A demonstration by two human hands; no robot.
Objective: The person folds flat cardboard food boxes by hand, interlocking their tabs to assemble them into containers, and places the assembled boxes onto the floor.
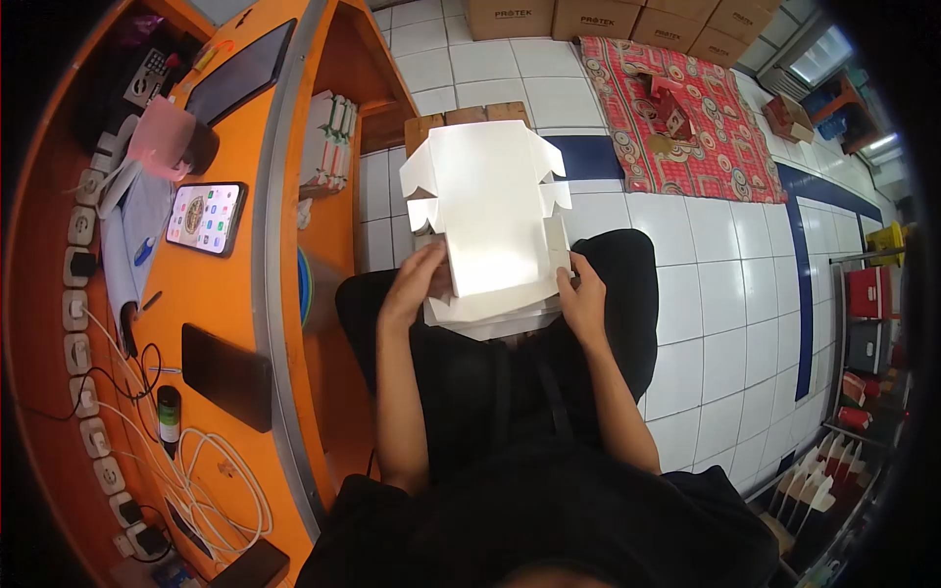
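- As your right hand (586,297) pinches the white carton (490,201), squeezing hard could crease its side.
- Your left hand (414,283), opposite: blurred, can't tell if gripping.

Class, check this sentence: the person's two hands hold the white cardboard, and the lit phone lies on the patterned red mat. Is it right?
Not quite: the head view shows the lit phone lying on the orange counter. The left hand and right hand do hold the white cardboard.
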